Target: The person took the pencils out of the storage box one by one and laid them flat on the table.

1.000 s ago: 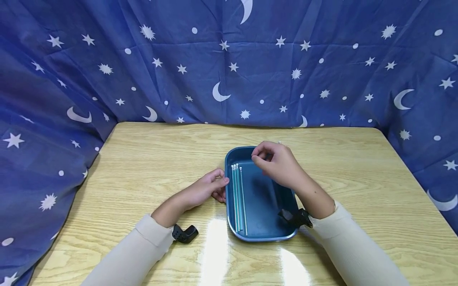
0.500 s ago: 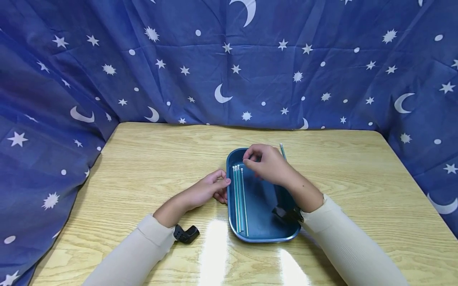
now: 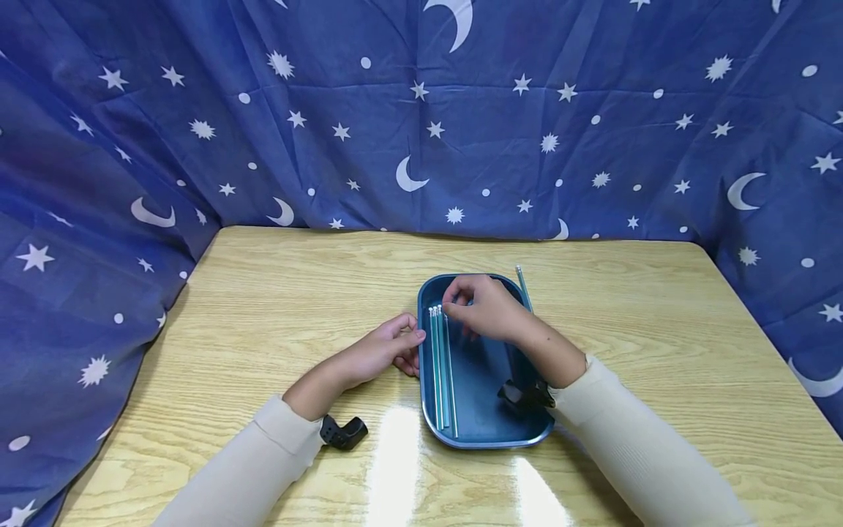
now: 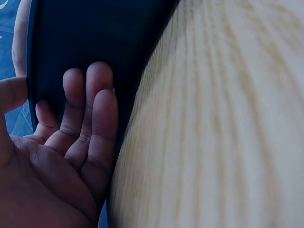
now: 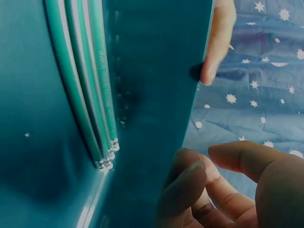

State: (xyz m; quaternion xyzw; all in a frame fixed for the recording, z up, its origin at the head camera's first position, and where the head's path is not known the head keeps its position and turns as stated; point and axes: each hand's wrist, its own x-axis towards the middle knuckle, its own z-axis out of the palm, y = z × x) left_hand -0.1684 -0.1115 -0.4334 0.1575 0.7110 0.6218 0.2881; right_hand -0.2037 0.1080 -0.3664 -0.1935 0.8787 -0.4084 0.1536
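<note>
A dark blue-green tray [image 3: 484,432] lies on the table, with several slim green pencils [image 3: 440,373] side by side along its left wall. Their eraser ends point to the far side. My left hand [image 3: 388,344] rests at the tray's left side; its thumb tip is at the rim, and in the left wrist view its fingers [image 4: 102,118] lie against the outer wall. Over the far part of the tray is my right hand [image 3: 484,307], near the eraser ends. Its fingers are loosely bent, with a gap between thumb and forefinger and nothing visible in it.
Another green pencil [image 3: 522,284] shows past the tray's far right corner, partly hidden by the right hand and forearm. The wooden table [image 3: 296,278] ends at a blue curtain [image 3: 369,146] with stars and moons.
My right hand has moved left and slightly nearer across the tray, towards the eraser ends of the pencils. That uncovers the pencil at the far right. My left hand keeps its place.
</note>
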